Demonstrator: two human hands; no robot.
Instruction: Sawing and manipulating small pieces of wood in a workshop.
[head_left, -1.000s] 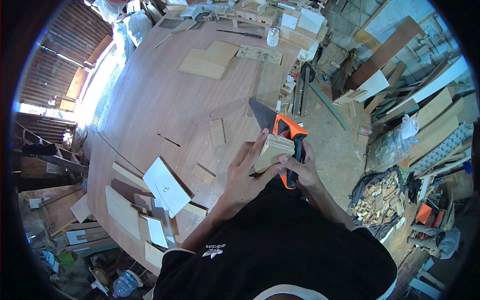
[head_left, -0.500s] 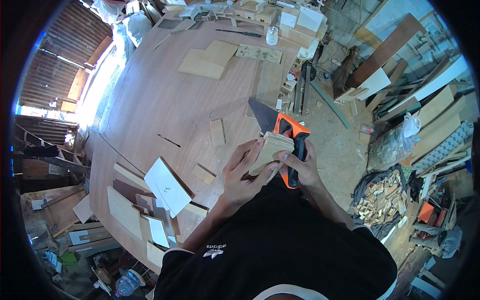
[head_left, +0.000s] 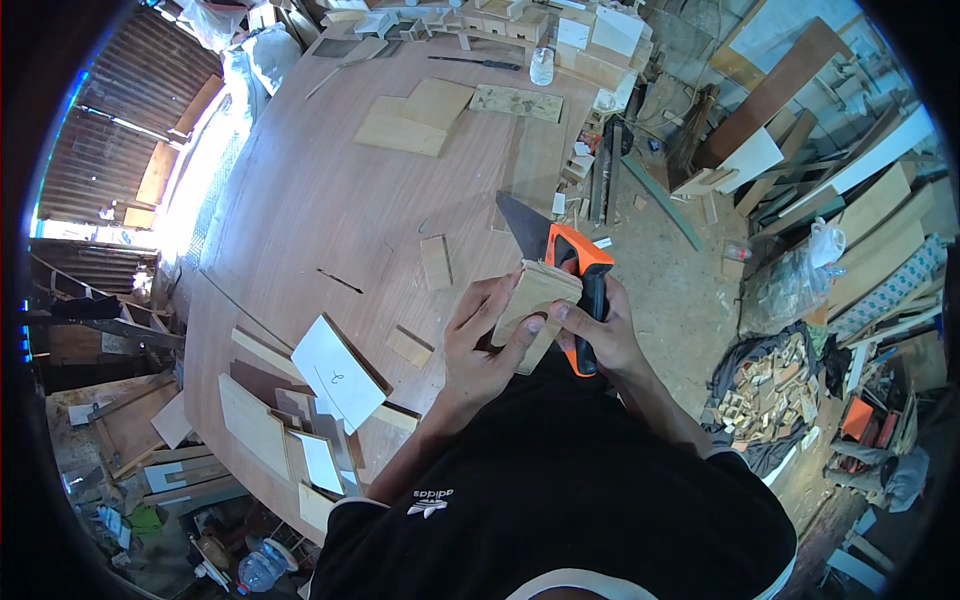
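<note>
Between my two hands, close to my body, is a small stack of plywood pieces point(head_left: 545, 292). My left hand point(head_left: 482, 340) grips it from the left, thumb lying across the face. My right hand point(head_left: 603, 328) holds a handsaw point(head_left: 583, 262) with an orange and black handle, and its thumb also presses on the plywood. The saw's dark blade points away to the far left, past the wood, over the table's right edge. The right fingers are partly hidden behind the handle and the wood.
The wooden table point(head_left: 330, 200) carries small plywood offcuts point(head_left: 437, 262), a white marked board point(head_left: 340, 375), larger flat panels point(head_left: 415, 118) and a clear bottle point(head_left: 541, 67). A heap of wood scraps point(head_left: 765, 395) lies on the floor at right, with leaning boards point(head_left: 775, 95) beyond.
The plywood has turned slightly in my hands, and its lower part shows more. My left thumb has shifted over its face. The saw has moved slightly left.
</note>
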